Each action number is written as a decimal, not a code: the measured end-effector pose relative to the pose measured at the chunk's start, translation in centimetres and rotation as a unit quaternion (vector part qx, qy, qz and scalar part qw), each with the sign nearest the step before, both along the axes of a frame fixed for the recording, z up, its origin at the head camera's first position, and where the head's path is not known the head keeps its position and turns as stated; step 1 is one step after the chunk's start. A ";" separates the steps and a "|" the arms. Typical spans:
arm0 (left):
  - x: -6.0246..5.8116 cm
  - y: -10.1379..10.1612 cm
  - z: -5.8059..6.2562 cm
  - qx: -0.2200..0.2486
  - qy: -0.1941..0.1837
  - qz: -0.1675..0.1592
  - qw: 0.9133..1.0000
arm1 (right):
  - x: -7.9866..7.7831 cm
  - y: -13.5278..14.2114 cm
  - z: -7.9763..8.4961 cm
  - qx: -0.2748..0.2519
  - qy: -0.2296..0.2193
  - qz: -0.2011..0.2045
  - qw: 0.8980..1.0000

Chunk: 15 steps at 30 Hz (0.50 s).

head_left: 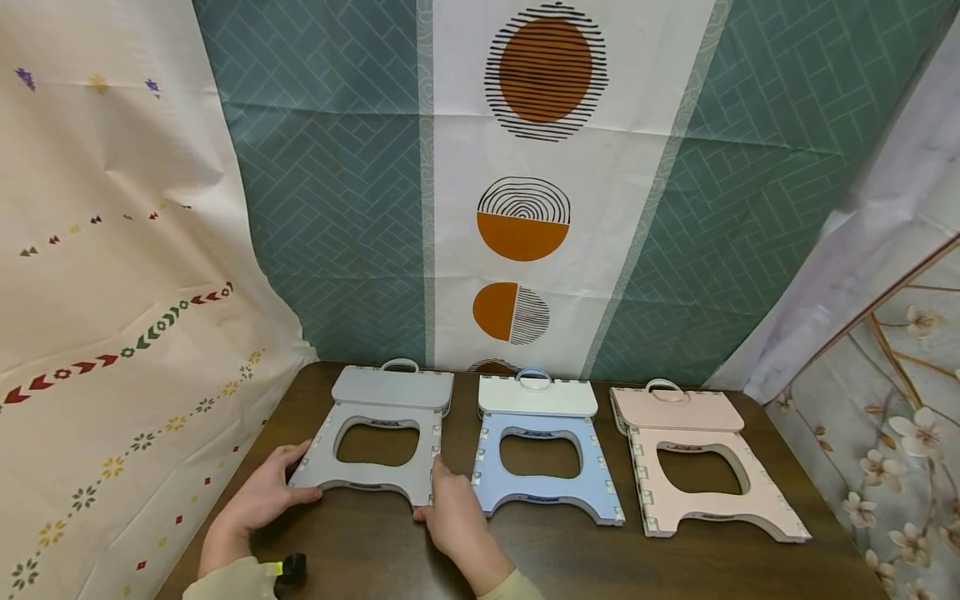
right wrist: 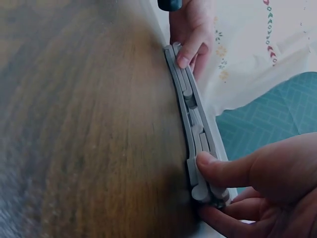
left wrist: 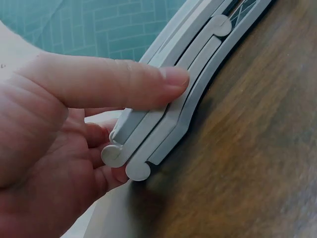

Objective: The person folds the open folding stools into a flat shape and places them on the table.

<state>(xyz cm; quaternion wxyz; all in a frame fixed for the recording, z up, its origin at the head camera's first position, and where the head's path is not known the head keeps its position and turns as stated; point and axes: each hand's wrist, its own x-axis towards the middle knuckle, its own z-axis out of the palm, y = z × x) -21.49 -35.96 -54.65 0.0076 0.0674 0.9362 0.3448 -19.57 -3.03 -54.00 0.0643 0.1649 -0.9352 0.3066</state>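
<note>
A grey folding step stool [head_left: 352,458] lies folded flat at the left of the dark wooden table, its handle toward the wall. My left hand [head_left: 266,487] grips its front left corner. In the left wrist view the thumb [left wrist: 148,82] presses on the front edge, with the other fingers partly hidden behind the corner. My right hand [head_left: 455,508] holds the front right corner, its thumb [right wrist: 218,168] on the front edge in the right wrist view. Beside that hand lies a folded blue step stool [head_left: 540,483] with a white top panel.
A folded pink step stool [head_left: 712,504] lies at the right of the table [head_left: 360,550]. A patterned cloth [head_left: 337,208] hangs behind the table, and a cream printed cloth [head_left: 112,292] borders the left side. A floral cloth [head_left: 892,433] borders the right.
</note>
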 end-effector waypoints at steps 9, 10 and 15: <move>-0.2 0.0 0.7 0.016 -0.015 0.007 1.000 | 0.0 1.4 1.5 -0.018 -0.041 0.053 0.998; -0.2 0.0 0.9 0.019 -0.015 0.013 1.000 | -0.1 1.9 1.9 -0.026 -0.045 0.064 0.997; 0.0 0.1 1.9 0.053 0.018 0.052 0.997 | -0.4 6.5 3.9 -0.044 -0.011 0.106 0.993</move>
